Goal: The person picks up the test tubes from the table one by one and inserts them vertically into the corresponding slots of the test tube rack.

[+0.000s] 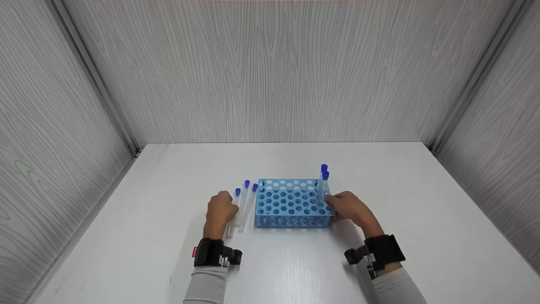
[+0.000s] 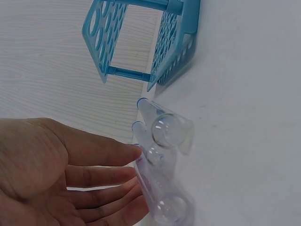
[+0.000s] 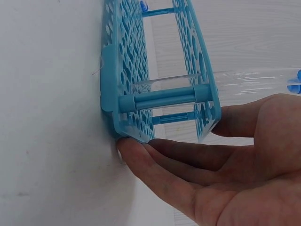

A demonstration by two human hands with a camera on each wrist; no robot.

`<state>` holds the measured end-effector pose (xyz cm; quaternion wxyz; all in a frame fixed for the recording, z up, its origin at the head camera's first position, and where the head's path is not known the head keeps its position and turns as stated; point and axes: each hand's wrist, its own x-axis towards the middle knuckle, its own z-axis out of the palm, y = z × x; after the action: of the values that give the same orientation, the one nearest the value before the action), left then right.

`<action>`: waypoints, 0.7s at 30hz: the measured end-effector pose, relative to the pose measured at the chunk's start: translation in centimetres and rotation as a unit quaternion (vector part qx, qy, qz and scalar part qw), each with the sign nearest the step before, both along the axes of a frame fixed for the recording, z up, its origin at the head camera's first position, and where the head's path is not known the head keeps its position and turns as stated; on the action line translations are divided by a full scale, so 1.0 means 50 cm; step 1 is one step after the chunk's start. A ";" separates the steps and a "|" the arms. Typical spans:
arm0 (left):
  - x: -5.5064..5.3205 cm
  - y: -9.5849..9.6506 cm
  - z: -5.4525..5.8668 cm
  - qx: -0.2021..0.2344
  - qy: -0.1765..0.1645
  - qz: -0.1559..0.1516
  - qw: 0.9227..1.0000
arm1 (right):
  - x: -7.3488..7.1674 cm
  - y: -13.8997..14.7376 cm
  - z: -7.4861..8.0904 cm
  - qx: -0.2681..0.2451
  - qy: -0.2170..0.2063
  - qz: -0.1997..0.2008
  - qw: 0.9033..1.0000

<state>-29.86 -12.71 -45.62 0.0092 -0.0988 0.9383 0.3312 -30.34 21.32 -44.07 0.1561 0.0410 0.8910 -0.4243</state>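
Note:
The blue test tube rack (image 1: 291, 222) stands on the table in front of me. My right hand (image 1: 348, 207) grips its right end, with the thumb (image 3: 237, 120) at the top plate and fingers near the base. Two clear test tubes with blue caps (image 1: 325, 175) stand upright in that end of the rack. Left of the rack lie three more capped test tubes (image 1: 247, 209). My left hand (image 1: 221, 209) is at the leftmost one, its fingers loosely extended. In the left wrist view the thumb tip (image 2: 134, 153) overlaps that tube (image 2: 157, 188).
The white tabletop (image 1: 295, 270) extends around the rack. Grey wood-grain panels (image 1: 278, 71) enclose it at the back and both sides. A black strap with a small camera sits on each wrist (image 1: 209, 252).

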 end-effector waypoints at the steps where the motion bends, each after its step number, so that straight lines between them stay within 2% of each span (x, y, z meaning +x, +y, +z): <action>1: 0.000 0.000 -0.001 0.000 0.000 -0.001 1.000 | 0.000 0.000 0.000 0.001 0.000 0.001 1.000; 16: 0.001 -0.004 0.002 -0.004 0.004 0.006 1.000 | 0.003 0.000 0.001 -0.010 0.003 0.003 1.000; 21: 0.004 -0.005 0.004 -0.009 0.015 0.007 1.000 | 0.005 0.000 0.004 -0.023 0.005 0.008 1.000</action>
<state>-29.68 -12.97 -45.44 -0.0084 -0.1004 0.9406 0.3243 -30.07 21.30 -43.88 0.1561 0.0278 0.8821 -0.4436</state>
